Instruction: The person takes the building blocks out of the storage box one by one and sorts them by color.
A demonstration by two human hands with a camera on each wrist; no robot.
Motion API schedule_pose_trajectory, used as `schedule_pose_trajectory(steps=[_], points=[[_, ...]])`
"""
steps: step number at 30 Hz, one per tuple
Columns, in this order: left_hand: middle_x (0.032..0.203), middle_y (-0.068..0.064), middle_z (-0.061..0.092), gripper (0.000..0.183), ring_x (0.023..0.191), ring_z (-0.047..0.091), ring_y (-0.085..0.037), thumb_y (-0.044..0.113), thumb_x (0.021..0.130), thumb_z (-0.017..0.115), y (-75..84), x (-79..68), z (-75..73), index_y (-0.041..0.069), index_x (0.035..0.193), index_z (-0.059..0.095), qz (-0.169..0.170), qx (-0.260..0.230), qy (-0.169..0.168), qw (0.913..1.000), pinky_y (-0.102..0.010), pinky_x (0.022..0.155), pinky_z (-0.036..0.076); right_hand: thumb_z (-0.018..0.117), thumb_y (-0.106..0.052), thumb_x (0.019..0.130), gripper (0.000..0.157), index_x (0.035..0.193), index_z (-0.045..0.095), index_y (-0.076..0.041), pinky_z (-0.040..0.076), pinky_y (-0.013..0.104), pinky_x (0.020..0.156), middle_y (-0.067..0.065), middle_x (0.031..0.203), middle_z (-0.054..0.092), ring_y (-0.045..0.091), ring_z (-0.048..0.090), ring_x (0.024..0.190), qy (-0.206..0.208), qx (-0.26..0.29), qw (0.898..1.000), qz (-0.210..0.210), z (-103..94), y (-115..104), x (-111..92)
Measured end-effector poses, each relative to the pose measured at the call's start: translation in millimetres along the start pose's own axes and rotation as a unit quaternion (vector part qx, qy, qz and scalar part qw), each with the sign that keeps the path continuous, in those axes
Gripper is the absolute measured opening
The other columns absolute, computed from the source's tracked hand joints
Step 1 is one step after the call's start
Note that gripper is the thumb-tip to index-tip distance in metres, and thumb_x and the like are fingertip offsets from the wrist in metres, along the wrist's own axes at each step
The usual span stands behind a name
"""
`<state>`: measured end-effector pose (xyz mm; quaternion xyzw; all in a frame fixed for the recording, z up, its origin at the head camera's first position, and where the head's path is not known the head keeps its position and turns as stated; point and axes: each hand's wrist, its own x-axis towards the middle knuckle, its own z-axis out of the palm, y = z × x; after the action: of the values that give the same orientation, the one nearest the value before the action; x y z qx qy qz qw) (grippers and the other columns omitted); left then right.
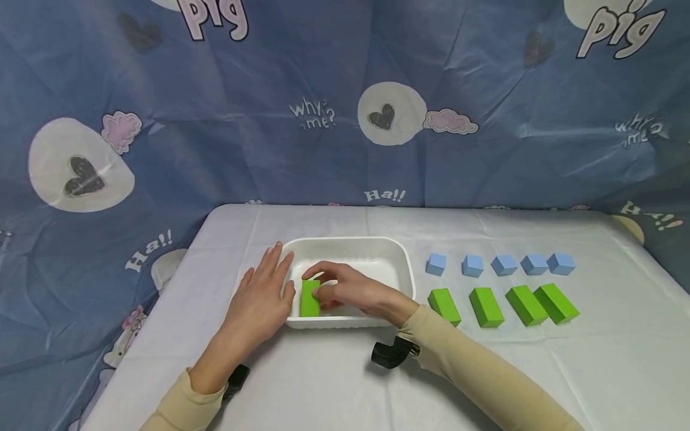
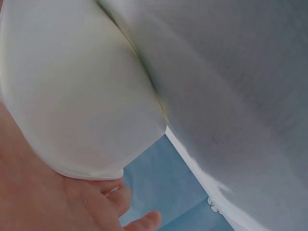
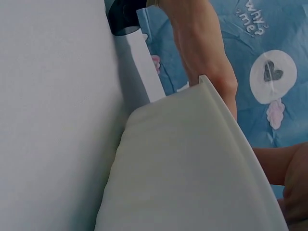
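Observation:
A white rectangular tray sits on the table. My right hand reaches over it from the right, its thumb and fingers pinching a bright green block inside the tray's left end. Along the outside of that end rests my left hand, palm against the wall and fingers straight. In the left wrist view the tray's side hides part of the left hand. The right wrist view has the tray wall in front, hiding the block; the left hand stands behind it.
To the right of the tray, several light blue blocks form a back row. Nearer, several longer green blocks lie in a row, the closest one beside the right sleeve. A blue printed cloth hangs behind the white-covered table.

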<state>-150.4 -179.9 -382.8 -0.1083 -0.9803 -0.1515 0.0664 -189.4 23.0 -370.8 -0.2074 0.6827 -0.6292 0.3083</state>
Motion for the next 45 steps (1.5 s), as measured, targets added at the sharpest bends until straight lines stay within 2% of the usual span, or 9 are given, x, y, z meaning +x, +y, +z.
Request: schedule_pose_trajectory(steps=[9,19,25,33,45], points=[[0.162,-0.013,0.018,0.057,0.149,0.012,-0.028,0.028,0.103,0.037,0.1,-2.2,-1.2,0.005,0.155,0.030,-0.001,0.012,0.004,0.9999,-0.062,0.112,0.014,0.053,-0.003,0.097,0.039,0.136,0.052,0.000,0.057,0.042,0.081,0.014,0.124,0.049,0.019,0.059,0.086,0.040,0.005,0.999,-0.025,-6.9,-2.8,-12.0],[0.161,-0.013,0.020,0.059,0.149,0.013,-0.027,0.027,0.102,0.038,0.5,-2.2,-0.6,0.002,0.154,0.029,0.000,0.003,0.011,0.9999,-0.061,0.113,0.013,0.061,-0.007,0.095,0.041,0.134,0.049,0.001,0.057,0.041,0.079,0.017,0.121,0.056,0.021,0.063,0.097,0.100,-0.001,0.993,-0.059,-14.3,-4.8,-24.5],[0.162,-0.013,0.019,0.058,0.149,0.013,-0.027,0.026,0.102,0.038,-0.2,-1.3,0.1,0.003,0.154,0.029,0.004,-0.003,0.012,0.9999,-0.062,0.112,0.014,0.064,-0.009,0.095,0.038,0.129,0.050,-0.001,0.056,0.041,0.083,0.015,0.123,0.058,0.024,0.061,0.108,0.112,-0.011,0.991,-0.075,-24.0,-4.8,-36.0],[0.163,-0.012,0.016,0.058,0.149,0.011,-0.026,0.026,0.102,0.037,0.2,-0.9,0.9,0.004,0.155,0.029,0.004,-0.016,0.006,0.9998,-0.060,0.113,0.014,0.065,-0.014,0.095,0.034,0.126,0.055,-0.003,0.054,0.040,0.086,0.013,0.122,0.061,0.025,0.062,0.106,0.129,-0.023,0.988,-0.082,-40.1,-8.7,-53.3],[0.163,-0.012,0.016,0.057,0.150,0.010,-0.026,0.026,0.102,0.038,-0.1,-0.9,1.6,0.004,0.154,0.031,0.002,-0.029,0.005,0.9996,-0.059,0.113,0.013,0.064,-0.017,0.097,0.036,0.130,0.057,-0.005,0.053,0.041,0.090,0.014,0.125,0.058,0.029,0.059,0.111,0.158,-0.024,0.984,-0.082,-64.6,-15.6,-79.9]])
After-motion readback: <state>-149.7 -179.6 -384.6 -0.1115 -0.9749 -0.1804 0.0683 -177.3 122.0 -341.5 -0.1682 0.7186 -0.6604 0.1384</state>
